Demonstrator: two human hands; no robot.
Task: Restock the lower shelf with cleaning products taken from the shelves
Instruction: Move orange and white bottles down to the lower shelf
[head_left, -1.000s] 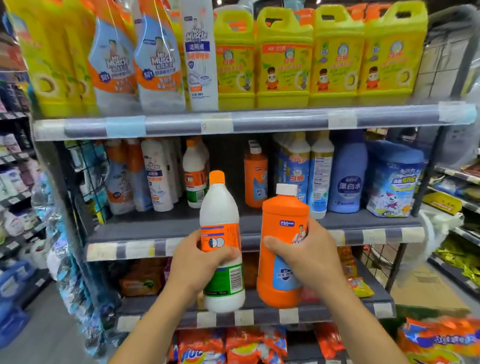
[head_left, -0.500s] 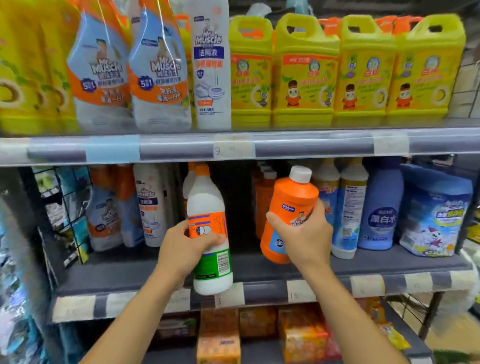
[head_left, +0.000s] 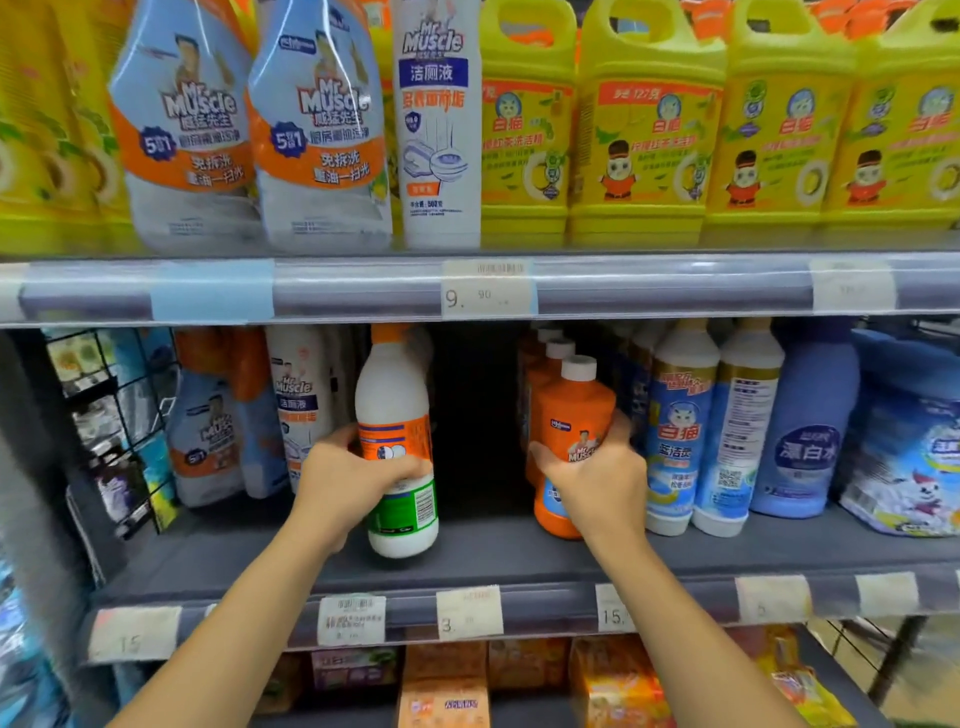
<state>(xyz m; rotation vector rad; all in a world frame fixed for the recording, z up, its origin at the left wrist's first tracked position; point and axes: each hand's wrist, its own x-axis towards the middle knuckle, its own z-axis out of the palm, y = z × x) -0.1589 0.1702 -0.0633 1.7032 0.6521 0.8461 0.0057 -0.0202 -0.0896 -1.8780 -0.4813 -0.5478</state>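
My left hand (head_left: 347, 477) grips a white bottle (head_left: 396, 395) with an orange cap, orange band and green label, upright and just above or touching the grey lower shelf (head_left: 493, 558). My right hand (head_left: 597, 480) grips an orange bottle (head_left: 571, 415) with a white cap. That bottle stands at the front of a row of like orange bottles (head_left: 545, 358) on the same shelf. A dark gap separates the two held bottles.
White Mr Muscle bottles and spray bottles (head_left: 208, 431) stand left of the white bottle. Blue-label bottles (head_left: 680, 431), a blue bleach bottle (head_left: 805, 441) and a powder bag (head_left: 904, 457) fill the right. Yellow jugs (head_left: 644, 130) line the upper shelf. Boxes (head_left: 447, 691) sit below.
Both hands have moved up and forward, carrying the two bottles from in front of the shelf edge onto the grey shelf. The view has come closer to the shelves.
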